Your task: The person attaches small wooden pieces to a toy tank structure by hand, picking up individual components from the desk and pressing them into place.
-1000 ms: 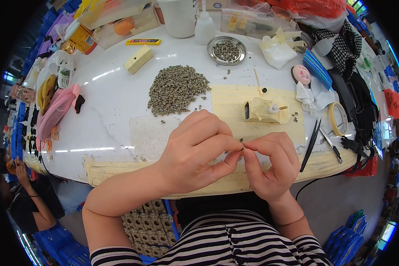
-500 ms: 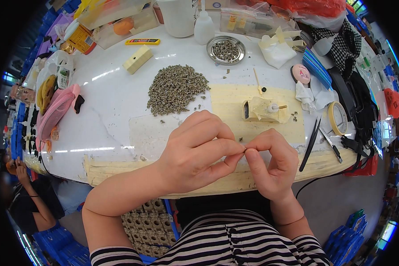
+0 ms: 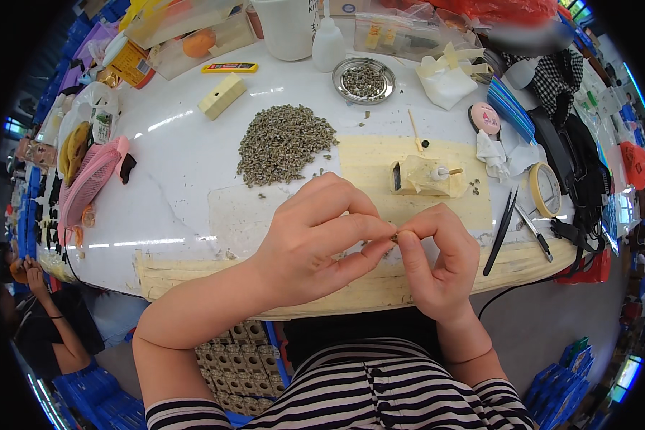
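Note:
Close above the near part of the table, my left hand (image 3: 319, 240) and my right hand (image 3: 443, 261) meet fingertip to fingertip. Between them is a tiny greyish-brown metal part (image 3: 394, 238), mostly covered by the fingers. My right thumb and forefinger pinch it from the right; my left thumb and finger close on it from the left. Beyond my left hand lies a big heap of similar small metal parts (image 3: 283, 143). A round metal dish (image 3: 342, 92) farther back holds more of them. A tape-wrapped block (image 3: 419, 179) with a white nozzle stands beyond my right hand.
Black tweezers (image 3: 500, 233), a craft knife (image 3: 536, 235) and a tape roll (image 3: 545, 190) lie at the right. A cream block (image 3: 222, 96), a yellow case (image 3: 229, 68) and a white squeeze bottle (image 3: 329, 46) stand farther back. A pink mesh pouch (image 3: 97, 183) sits at the left.
My left thumb and finger have parted slightly, and more of the tiny metal part shows between the fingertips. Both hands have otherwise stayed nearly in place.

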